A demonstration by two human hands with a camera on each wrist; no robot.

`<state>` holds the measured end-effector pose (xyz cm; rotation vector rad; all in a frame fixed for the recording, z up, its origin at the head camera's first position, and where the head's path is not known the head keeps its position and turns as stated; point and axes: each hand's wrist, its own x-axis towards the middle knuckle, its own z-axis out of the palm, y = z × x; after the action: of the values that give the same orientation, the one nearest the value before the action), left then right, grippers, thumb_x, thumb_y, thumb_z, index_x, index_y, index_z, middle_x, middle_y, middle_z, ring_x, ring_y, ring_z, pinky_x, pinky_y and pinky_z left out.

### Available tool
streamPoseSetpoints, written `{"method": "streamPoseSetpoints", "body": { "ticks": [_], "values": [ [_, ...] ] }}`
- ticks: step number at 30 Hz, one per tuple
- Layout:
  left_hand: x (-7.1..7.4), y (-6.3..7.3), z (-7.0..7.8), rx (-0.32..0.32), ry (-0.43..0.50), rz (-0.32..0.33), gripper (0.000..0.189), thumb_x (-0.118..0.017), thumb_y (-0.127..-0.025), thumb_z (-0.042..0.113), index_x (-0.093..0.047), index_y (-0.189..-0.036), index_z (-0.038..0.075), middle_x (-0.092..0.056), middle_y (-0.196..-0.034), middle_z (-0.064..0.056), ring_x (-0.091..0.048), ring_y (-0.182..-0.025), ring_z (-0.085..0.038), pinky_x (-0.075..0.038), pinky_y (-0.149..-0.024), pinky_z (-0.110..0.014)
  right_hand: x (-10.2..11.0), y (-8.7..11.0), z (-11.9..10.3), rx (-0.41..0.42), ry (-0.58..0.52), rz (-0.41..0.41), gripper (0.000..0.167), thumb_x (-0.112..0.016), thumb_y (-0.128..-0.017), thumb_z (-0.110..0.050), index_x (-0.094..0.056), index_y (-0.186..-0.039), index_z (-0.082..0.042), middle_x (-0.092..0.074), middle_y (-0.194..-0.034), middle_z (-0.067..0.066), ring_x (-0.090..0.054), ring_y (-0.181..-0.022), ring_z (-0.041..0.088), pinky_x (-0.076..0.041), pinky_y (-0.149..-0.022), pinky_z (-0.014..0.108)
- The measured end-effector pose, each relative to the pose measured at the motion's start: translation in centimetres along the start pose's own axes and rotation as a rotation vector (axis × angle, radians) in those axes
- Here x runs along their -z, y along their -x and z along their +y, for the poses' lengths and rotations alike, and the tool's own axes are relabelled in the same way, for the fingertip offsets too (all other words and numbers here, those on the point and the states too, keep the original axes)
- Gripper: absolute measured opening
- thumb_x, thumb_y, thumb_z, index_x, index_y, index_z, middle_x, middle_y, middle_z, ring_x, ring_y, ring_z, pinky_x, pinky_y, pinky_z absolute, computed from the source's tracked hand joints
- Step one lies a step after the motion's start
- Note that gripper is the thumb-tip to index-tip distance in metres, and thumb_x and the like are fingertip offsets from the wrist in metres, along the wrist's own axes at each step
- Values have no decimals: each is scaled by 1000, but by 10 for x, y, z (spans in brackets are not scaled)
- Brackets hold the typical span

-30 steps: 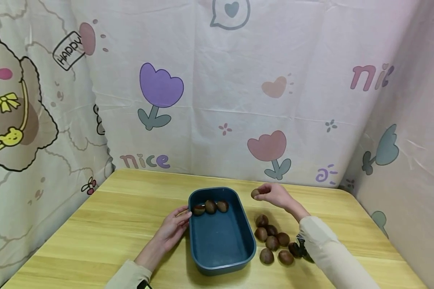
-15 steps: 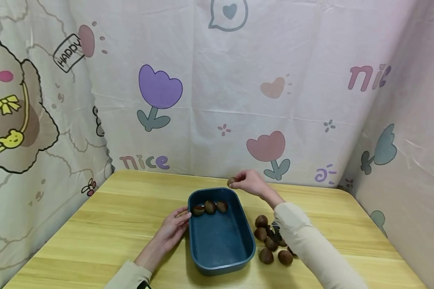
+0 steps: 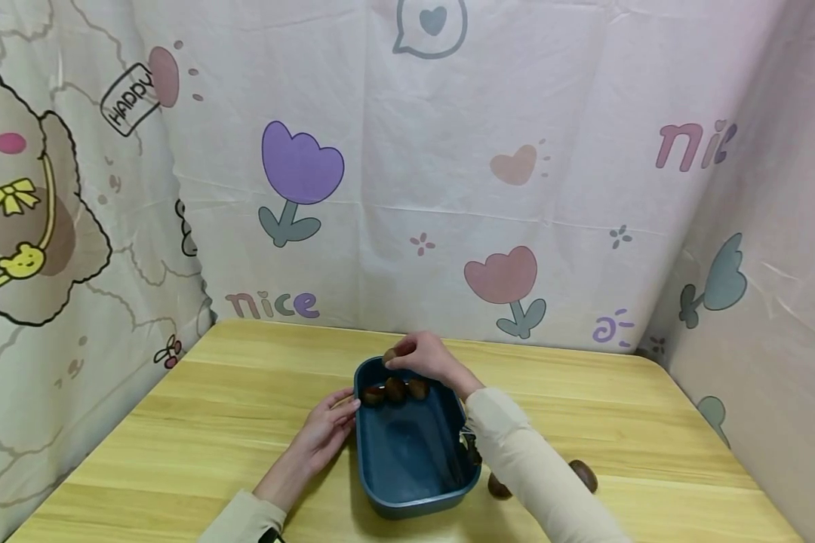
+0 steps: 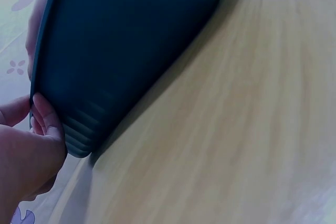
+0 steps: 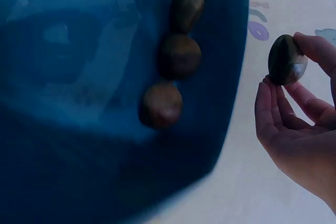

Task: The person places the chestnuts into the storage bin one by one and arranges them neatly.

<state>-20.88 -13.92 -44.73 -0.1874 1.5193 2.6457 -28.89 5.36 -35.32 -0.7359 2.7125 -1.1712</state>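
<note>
My right hand [image 3: 429,357] pinches a brown chestnut [image 5: 286,62] between thumb and fingertips, over the far end of a dark blue rectangular container [image 3: 407,460]. Inside, three chestnuts [image 3: 395,390] lie in a row across the floor toward the far wall. In the right wrist view the held chestnut appears just past the rim, apart from that row. My left hand [image 3: 322,434] grips the container's left edge, its thumb [image 4: 46,115] against the outer wall in the left wrist view.
Loose chestnuts lie on the wooden table [image 3: 244,422] right of the container; one chestnut [image 3: 583,476] shows beyond my right sleeve [image 3: 536,475], another peeks out beside the container, and the sleeve covers others. A printed curtain [image 3: 407,166] hangs behind the table and at both sides.
My right hand has carried the chestnut leftward, from right of the container to above its far end. The forearm now covers most of the loose chestnuts. My left hand has stayed put.
</note>
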Motion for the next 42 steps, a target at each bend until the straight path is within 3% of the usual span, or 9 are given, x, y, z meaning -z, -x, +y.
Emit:
{"method": "streamPoseSetpoints", "body": {
  "ticks": [7, 14, 22, 33, 42],
  "values": [
    [0, 1, 1, 7, 3, -7, 26, -50, -96, -4, -44, -121, -6, -60, -100, -6, -58, -86, -12, -47, -78, -25, -22, -1, 0, -45, -7, -16, 35, -77, -83, -25, -68, -106, -2, -67, -96, 8, -61, -84, 19, -51, -79, 36],
    [3, 1, 2, 12, -3, -10, 25, -51, -96, -3, -45, -121, -4, -62, -97, -4, -59, -86, -11, -47, -79, -25, -34, -1, 1, -30, 29, -54, 29, -78, -81, -23, -69, -98, -1, -65, -85, 4, -56, -73, 15, -49, -68, 28],
    [4, 1, 1, 9, -10, -8, 29, -50, -96, -4, -43, -124, -6, -61, -97, -5, -59, -87, -12, -48, -79, -25, -51, -2, 7, -47, 61, -87, 25, -80, -79, -22, -71, -93, -3, -65, -82, 0, -55, -73, 11, -48, -68, 26],
    [2, 1, 0, 5, -12, 0, 31, -50, -97, -3, -41, -126, -7, -62, -99, -7, -59, -87, -13, -48, -80, -26, -56, 1, 8, -55, 83, -124, 25, -83, -75, -20, -70, -88, -3, -62, -77, -1, -52, -69, 10, -46, -64, 24],
    [1, 0, 0, 10, -12, 5, 31, -50, -96, -4, -42, -126, -8, -59, -98, -7, -57, -87, -14, -48, -78, -25, -63, 5, 5, -134, 82, -194, 20, -82, -78, -19, -67, -79, -5, -59, -70, 0, -58, -57, 10, -47, -54, 22]
  ]
}}
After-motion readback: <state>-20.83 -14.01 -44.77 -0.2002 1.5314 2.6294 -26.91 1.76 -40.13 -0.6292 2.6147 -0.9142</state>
